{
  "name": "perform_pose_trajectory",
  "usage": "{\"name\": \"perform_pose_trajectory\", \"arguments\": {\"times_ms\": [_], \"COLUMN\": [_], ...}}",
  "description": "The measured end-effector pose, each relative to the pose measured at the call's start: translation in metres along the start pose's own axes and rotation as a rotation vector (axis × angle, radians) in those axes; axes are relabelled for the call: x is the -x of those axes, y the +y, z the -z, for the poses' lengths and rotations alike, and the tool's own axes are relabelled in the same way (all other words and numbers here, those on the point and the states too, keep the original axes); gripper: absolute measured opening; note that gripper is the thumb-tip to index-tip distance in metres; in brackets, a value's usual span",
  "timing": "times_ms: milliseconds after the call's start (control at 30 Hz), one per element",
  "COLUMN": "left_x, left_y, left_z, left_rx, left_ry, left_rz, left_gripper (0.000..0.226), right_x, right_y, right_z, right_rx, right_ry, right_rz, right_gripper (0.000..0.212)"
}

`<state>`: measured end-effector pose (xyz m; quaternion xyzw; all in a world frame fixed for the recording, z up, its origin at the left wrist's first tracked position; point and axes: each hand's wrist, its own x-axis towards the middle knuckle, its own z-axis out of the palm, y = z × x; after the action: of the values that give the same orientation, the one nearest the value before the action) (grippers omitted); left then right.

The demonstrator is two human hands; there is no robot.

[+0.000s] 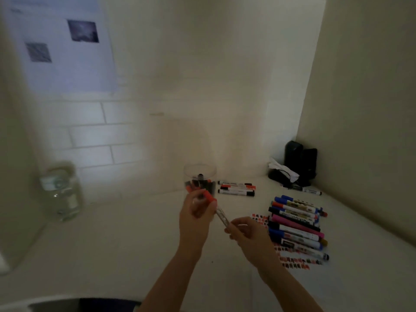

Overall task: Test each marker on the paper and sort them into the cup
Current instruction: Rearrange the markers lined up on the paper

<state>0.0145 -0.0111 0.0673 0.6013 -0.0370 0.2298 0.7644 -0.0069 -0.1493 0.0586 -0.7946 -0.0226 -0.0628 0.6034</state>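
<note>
Both hands grip one marker [221, 216] slanting between them, left hand [198, 212] pinching its orange cap [209, 197] nearest the cup [200, 176], right hand [247, 230] clamping the barrel.

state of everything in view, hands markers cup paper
left hand: grips the orange cap end
right hand: grips the barrel
orange marker: held in both hands, above the table
clear cup: upright, markers inside
marker pile: lying on the paper
paper: flat, covered in test marks
</note>
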Motion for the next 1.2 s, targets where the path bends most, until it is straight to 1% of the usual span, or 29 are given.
{"name": "perform_pose_trajectory", "arguments": {"times_ms": [100,167,233,267,333,400,500,600,667,700,767,800,833,867,900,933,1000,1067,1100,1133,1200], "left_x": [-0.022,-0.046,-0.074,-0.088,-0.109,-0.123,-0.134,-0.140,-0.143,-0.144,-0.142,-0.135,-0.125,-0.111,-0.095,-0.078,-0.048,-0.031,-0.028,-0.027,-0.029], "left_y": [0.022,0.047,0.071,0.078,0.081,0.070,0.045,0.029,0.027,0.028,0.032,0.035,0.035,0.030,0.017,-0.001,-0.045,-0.085,-0.098,-0.107,-0.112], "left_z": [0.012,0.018,0.020,0.020,0.013,0.002,-0.012,-0.017,-0.016,-0.016,-0.020,-0.026,-0.035,-0.044,-0.051,-0.057,-0.058,-0.050,-0.046,-0.043,-0.041], "left_rx": [-0.036,-0.026,-0.038,-0.085,-0.264,-0.463,-0.680,-0.820,-0.873,-0.895,-0.895,-0.859,-0.807,-0.750,-0.709,-0.698,-0.747,-0.755,-0.750,-0.747,-0.744], "left_ry": [0.107,0.194,0.222,0.224,0.224,0.184,0.044,-0.050,-0.066,-0.046,0.009,0.014,-0.015,-0.081,-0.164,-0.246,-0.355,-0.375,-0.361,-0.340,-0.297], "left_rz": [-0.117,-0.216,-0.303,-0.339,-0.394,-0.405,-0.363,-0.315,-0.325,-0.376,-0.575,-0.673,-0.734,-0.746,-0.698,-0.608,-0.356,-0.119,-0.043,-0.010,0.001], "left_gripper": [0.028,0.026,0.027,0.028,0.029,0.031,0.031,0.023,0.019,0.019,0.018,0.014,0.008,0.003,0.002,0.003,0.005,0.012,0.014,0.015,0.016], "right_x": [-0.017,-0.030,-0.041,-0.046,-0.052,-0.057,-0.064,-0.069,-0.072,-0.074,-0.080,-0.084,-0.090,-0.096,-0.102,-0.108,-0.120,-0.133,-0.140,-0.147,-0.161], "right_y": [-0.005,-0.004,-0.001,0.000,0.002,0.007,0.016,0.022,0.027,0.029,0.034,0.035,0.036,0.036,0.037,0.037,0.040,0.044,0.046,0.048,0.051], "right_z": [-0.003,0.003,0.011,0.014,0.018,0.020,0.028,0.037,0.043,0.046,0.050,0.051,0.052,0.053,0.053,0.054,0.054,0.056,0.056,0.057,0.055], "right_rx": [0.150,0.248,0.417,0.489,0.584,0.630,0.668,0.671,0.667,0.662,0.642,0.644,0.652,0.660,0.669,0.682,0.728,0.795,0.840,0.893,1.017], "right_ry": [0.058,0.098,0.092,0.082,0.061,0.036,-0.007,-0.025,-0.003,0.008,0.016,0.014,0.013,0.014,0.017,0.018,0.023,-0.003,-0.037,-0.078,-0.153], "right_rz": [0.122,0.187,0.227,0.237,0.242,0.238,0.202,0.156,0.149,0.148,0.141,0.134,0.129,0.129,0.137,0.145,0.152,0.150,0.147,0.142,0.139], "right_gripper": [0.009,0.005,0.003,0.004,0.005,0.004,0.005,0.006,0.005,0.004,0.004,0.004,0.006,0.008,0.010,0.013,0.021,0.032,0.037,0.041,0.047]}}
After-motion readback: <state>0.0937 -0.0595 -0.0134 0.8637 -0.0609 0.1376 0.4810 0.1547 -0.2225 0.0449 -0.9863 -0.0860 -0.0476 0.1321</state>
